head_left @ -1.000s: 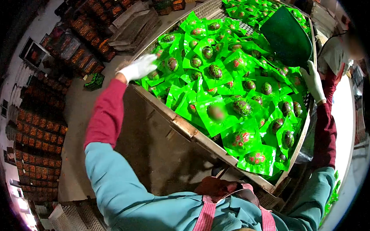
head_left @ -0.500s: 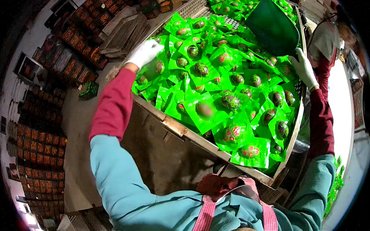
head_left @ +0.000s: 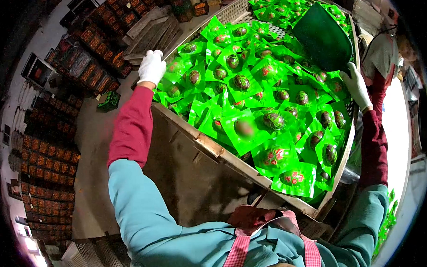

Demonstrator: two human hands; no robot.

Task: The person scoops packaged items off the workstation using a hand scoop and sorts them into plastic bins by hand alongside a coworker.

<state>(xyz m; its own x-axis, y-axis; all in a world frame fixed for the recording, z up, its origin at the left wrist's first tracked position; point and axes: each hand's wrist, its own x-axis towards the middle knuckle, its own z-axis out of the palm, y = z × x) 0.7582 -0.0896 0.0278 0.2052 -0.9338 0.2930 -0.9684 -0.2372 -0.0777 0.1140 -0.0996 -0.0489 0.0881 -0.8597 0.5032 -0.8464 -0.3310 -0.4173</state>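
Note:
A large perforated tray (head_left: 206,144) holds many shiny green packets (head_left: 274,157), each with a dark round egg-like item inside and some with red print. My left hand (head_left: 152,69), in a white glove, is at the tray's left rim with its fingers curled over it. My right hand (head_left: 357,87), also gloved in white, is at the right rim, its fingers closed around the edge and partly hidden. Just beyond its fingertips a dark green scoop-like sheet (head_left: 322,38) lies over the packets. I cannot tell whether the fingers touch it.
Stacked crates with orange contents (head_left: 50,186) line the left wall. Worn wooden trays (head_left: 153,34) stand beyond my left hand. A small green crate (head_left: 108,101) is on the floor. Another person (head_left: 382,57) is at the right, by a bright white surface (head_left: 396,132).
My left hand has moved left from over the packets to the tray's rim, its fingers now curled. The right hand stays at the right rim. The view has shifted slightly.

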